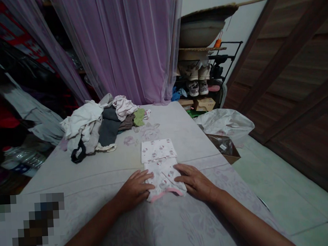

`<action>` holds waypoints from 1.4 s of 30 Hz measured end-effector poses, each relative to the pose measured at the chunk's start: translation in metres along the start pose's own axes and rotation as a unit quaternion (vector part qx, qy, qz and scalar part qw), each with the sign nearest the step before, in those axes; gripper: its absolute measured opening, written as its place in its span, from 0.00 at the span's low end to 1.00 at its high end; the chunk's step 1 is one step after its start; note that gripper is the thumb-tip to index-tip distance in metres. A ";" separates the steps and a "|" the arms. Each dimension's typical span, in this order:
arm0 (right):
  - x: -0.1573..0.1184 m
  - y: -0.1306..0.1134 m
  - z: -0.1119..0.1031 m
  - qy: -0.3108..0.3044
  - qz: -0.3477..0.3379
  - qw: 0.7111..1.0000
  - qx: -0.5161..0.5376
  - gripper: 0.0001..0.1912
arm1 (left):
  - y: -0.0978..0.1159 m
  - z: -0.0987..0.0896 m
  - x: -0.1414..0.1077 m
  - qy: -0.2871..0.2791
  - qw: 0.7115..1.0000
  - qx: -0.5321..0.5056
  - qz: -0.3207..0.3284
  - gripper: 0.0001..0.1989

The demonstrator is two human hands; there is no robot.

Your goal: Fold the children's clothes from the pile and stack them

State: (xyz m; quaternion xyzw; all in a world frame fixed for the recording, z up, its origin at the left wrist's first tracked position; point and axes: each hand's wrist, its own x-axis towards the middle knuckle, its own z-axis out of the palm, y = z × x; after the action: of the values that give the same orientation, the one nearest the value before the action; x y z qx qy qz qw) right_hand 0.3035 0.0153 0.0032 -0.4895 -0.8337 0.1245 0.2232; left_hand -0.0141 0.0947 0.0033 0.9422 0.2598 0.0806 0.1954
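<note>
Your left hand [134, 190] and your right hand [194, 180] lie flat on a white cotton baby garment printed with small cartoon cats [162, 170], one on each side of it. Your fingers are extended and slightly spread, pressing down from above without pinching or gripping the cloth. The garment lies folded near the middle of the near edge of a surface covered in pale lilac floral fabric [175, 126], with its pink-trimmed hem [165, 195] towards you. Towards the far left corner sits a loose pile of crumpled white, grey and green clothes [98, 122], well apart from your hands. Beyond the far edge hangs a sheer purple curtain [115, 41]. To its right, a rack holds shoes [197, 87], and a white plastic bag [224, 125] lies beyond the surface's right edge.
</note>
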 end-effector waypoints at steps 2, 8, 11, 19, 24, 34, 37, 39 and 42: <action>0.011 -0.001 -0.007 0.014 0.016 0.998 0.053 0.16 | -0.002 -0.002 0.009 0.044 0.997 -0.061 -0.013 0.15; 0.091 0.024 -0.034 0.031 0.182 0.958 0.218 0.21 | -0.026 -0.029 0.075 0.215 0.911 -0.278 -0.213 0.19; 0.133 0.039 -0.022 0.077 0.314 0.942 0.089 0.18 | -0.050 -0.036 0.117 0.227 0.874 -0.257 -0.344 0.17; 0.146 0.039 0.015 0.097 0.408 0.906 -0.061 0.21 | -0.073 -0.029 0.136 0.175 0.848 -0.285 -0.411 0.15; 0.129 0.036 0.002 0.096 0.397 0.913 0.015 0.26 | -0.050 -0.038 0.110 0.133 0.810 -0.421 -0.385 0.24; 0.106 0.018 0.025 0.194 0.367 0.905 0.096 0.27 | -0.025 0.003 0.087 0.241 0.847 -0.335 -0.334 0.37; 0.105 0.018 0.026 0.202 0.378 0.898 0.095 0.27 | -0.020 0.001 0.086 0.240 0.863 -0.253 -0.366 0.33; 0.099 0.017 0.028 0.206 0.371 0.901 0.093 0.27 | -0.016 0.002 0.081 0.227 0.874 -0.216 -0.372 0.32; 0.088 0.013 0.031 0.205 0.348 0.909 0.101 0.28 | -0.015 0.009 0.075 0.228 0.876 -0.234 -0.354 0.33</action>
State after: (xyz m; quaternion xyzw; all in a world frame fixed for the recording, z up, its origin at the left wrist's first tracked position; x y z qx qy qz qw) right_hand 0.2613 0.0991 -0.0072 -0.7381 -0.5293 0.1746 0.3803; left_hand 0.0453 0.1427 -0.0075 0.6697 0.5870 0.2774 0.3607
